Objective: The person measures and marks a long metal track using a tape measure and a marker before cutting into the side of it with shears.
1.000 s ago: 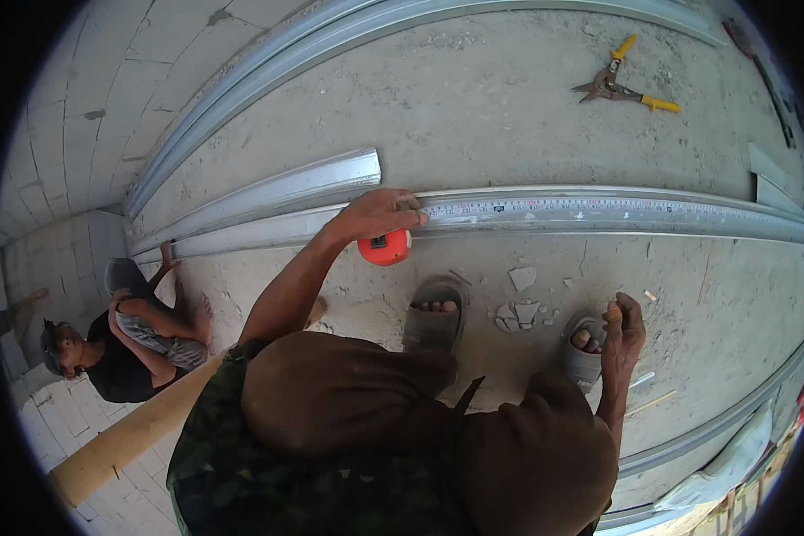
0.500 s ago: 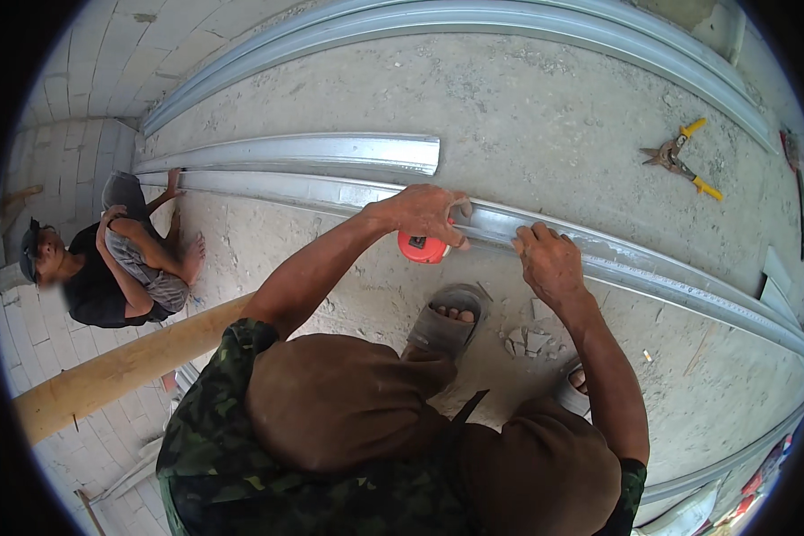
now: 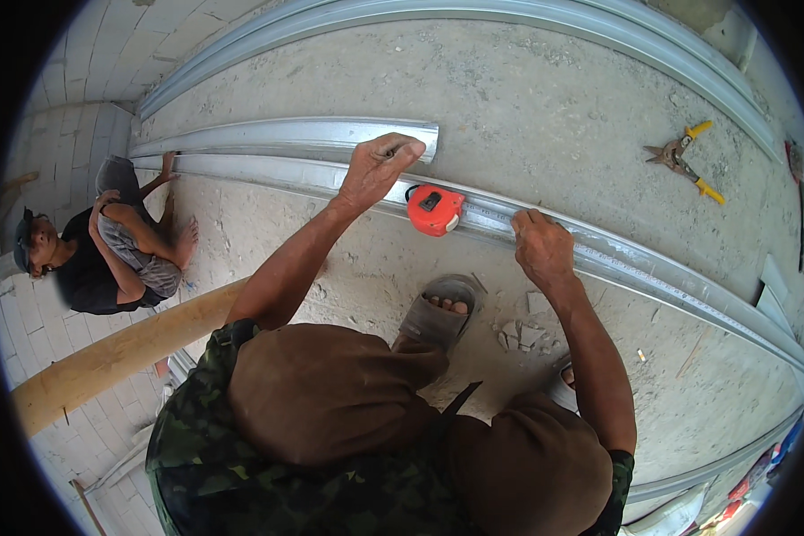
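A long grey metal channel [image 3: 652, 281] lies across the concrete floor. An orange tape measure [image 3: 435, 210] sits on it, its blade [image 3: 598, 255] drawn out to the right along the channel. My left hand [image 3: 377, 170] rests on the channel just left of the tape case, fingers bent, pinching what looks like a small dark pencil. My right hand [image 3: 541, 251] presses down on the blade and the channel's edge, a little right of the case. My knees and camouflage shirt fill the lower part of the view.
A shorter channel piece [image 3: 286, 136] lies just behind the long one, and another long channel [image 3: 509, 18] runs further back. Yellow-handled snips [image 3: 688, 161] lie at the right. Another person [image 3: 98, 241] sits at the left. A wooden beam [image 3: 125, 353] and rubble [image 3: 518, 335] lie near my sandalled foot [image 3: 438, 313].
My left hand has let go of the orange tape case and moved left onto the channel. My right hand has settled onto the blade right of the case.
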`<state>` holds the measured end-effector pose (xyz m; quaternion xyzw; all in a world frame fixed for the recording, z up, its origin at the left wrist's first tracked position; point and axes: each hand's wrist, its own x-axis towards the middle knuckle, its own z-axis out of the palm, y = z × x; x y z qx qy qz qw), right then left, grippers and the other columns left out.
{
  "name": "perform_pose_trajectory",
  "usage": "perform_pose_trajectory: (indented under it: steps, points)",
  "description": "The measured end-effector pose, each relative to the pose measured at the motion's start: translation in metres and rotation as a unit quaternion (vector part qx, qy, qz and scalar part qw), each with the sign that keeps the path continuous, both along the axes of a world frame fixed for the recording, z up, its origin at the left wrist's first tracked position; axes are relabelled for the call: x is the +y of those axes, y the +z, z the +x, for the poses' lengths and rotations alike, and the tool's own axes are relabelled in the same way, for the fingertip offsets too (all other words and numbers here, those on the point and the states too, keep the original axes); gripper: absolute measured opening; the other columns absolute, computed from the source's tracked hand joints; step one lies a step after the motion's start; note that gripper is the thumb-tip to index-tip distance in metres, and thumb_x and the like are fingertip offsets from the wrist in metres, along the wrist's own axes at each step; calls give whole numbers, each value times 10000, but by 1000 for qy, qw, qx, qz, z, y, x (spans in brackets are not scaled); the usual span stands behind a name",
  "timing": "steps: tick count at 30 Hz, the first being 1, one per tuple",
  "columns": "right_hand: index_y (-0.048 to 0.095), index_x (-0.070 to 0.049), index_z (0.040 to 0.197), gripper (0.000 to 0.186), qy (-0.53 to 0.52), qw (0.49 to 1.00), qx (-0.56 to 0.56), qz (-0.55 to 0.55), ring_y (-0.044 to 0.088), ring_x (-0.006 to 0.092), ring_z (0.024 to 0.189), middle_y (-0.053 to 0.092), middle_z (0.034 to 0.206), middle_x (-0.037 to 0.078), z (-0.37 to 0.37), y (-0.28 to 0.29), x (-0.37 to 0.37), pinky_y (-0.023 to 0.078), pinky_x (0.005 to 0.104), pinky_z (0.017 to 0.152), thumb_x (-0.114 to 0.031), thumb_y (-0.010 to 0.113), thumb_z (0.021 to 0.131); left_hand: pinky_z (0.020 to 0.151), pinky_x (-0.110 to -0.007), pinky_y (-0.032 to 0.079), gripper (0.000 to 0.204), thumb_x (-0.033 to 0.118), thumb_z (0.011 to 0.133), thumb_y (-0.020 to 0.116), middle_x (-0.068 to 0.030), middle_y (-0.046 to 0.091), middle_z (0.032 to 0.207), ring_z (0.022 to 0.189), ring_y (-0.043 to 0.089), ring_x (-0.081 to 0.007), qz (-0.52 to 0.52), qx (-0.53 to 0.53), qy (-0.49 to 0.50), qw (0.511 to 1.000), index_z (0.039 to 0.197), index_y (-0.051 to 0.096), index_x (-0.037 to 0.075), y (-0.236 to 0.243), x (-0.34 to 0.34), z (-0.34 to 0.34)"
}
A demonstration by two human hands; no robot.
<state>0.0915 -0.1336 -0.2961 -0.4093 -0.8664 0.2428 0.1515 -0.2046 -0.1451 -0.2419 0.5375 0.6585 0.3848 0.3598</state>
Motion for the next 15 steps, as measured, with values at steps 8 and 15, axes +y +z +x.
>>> perform_pose_trajectory:
  steps: [8, 15]
  points:
    - [583, -54, 873, 65, -6, 1000, -7, 26, 635, 319, 773, 581, 821, 119, 0, -14, -5, 525, 432, 684, -45, 612, 815, 622, -259, 382, 798, 633, 936, 380, -109, 605, 923, 777, 462, -123, -192, -367, 141, 899, 1385, 387, -26, 9, -25, -29]
    - [576, -50, 859, 135, -27, 999, 12, 38, 632, 320, 812, 582, 831, 123, -4, -9, -9, 509, 448, 730, 12, 599, 740, 636, -259, 424, 612, 471, 909, 568, -88, 620, 929, 748, 512, -122, -181, -449, 137, 864, 1313, 495, 17, -1, -39, -29]
